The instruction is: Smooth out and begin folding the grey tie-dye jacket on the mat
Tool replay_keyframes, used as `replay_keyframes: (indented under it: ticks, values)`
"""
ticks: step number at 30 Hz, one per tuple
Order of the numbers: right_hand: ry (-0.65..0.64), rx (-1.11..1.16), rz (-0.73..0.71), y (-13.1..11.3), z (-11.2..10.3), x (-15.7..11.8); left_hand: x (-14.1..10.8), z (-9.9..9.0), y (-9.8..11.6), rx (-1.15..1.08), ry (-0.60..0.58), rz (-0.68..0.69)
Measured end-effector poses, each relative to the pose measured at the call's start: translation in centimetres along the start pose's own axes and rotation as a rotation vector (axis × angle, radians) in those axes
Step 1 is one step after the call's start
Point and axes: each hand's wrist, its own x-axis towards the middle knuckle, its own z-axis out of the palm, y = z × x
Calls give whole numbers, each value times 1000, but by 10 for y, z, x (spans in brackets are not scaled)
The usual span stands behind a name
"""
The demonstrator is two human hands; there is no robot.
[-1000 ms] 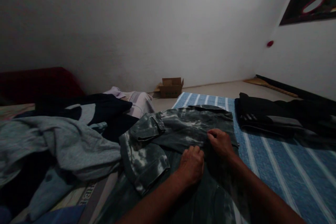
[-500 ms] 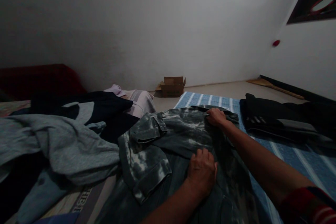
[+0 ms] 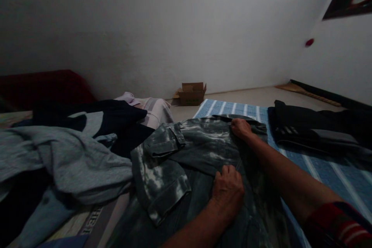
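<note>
A bleached grey-green denim garment lies spread in front of me, partly on a blue striped mat. My left hand rests on its middle, fingers curled and pinching a fold of the cloth. Stretched out farther, my right hand grips the garment's far edge near the waistband. One folded-over flap with a pocket lies to the left of my hands.
A heap of grey, dark and pale clothes lies at the left. Folded black garments sit on the mat at the right. A small cardboard box stands by the white wall, and a dark red cushion is at far left.
My right hand went from beside my left hand out to the garment's far edge and stays there. My left hand slid a little nearer and rightward on the cloth.
</note>
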Motion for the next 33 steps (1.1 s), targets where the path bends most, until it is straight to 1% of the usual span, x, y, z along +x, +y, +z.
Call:
replay_keyframes:
  ticks: [7,12,16,20,22,23,25,26,27,28,30,33]
  values:
    - [69,-36,25,0,17,-2,1,-1,0,-4,1,16]
    - [103,-61,28,-2,25,-6,0,0,0,-20,2,22]
    - [126,-75,22,-3,27,-8,5,-7,-4,-51,-4,22]
    - [128,-81,15,-3,26,-10,21,-23,-10,-126,-24,-55]
    - [133,-81,13,-3,26,-10,33,-27,-12,-131,6,-77]
    - [136,-81,14,-3,26,-10,40,-27,-11,-126,41,-64]
    - [142,-77,14,-3,26,-9,51,-21,-11,-115,120,9]
    - [142,-74,15,-3,27,-9,55,-16,-10,-116,145,53]
    - [142,-70,14,-2,27,-9,59,-10,-10,-123,143,82]
    - [142,-65,15,-1,27,-8,62,-3,-11,-139,114,86]
    - [143,-51,15,0,26,-8,64,7,-12,-190,9,50]
    - [146,-24,14,3,24,-7,62,10,-14,-265,-128,9]
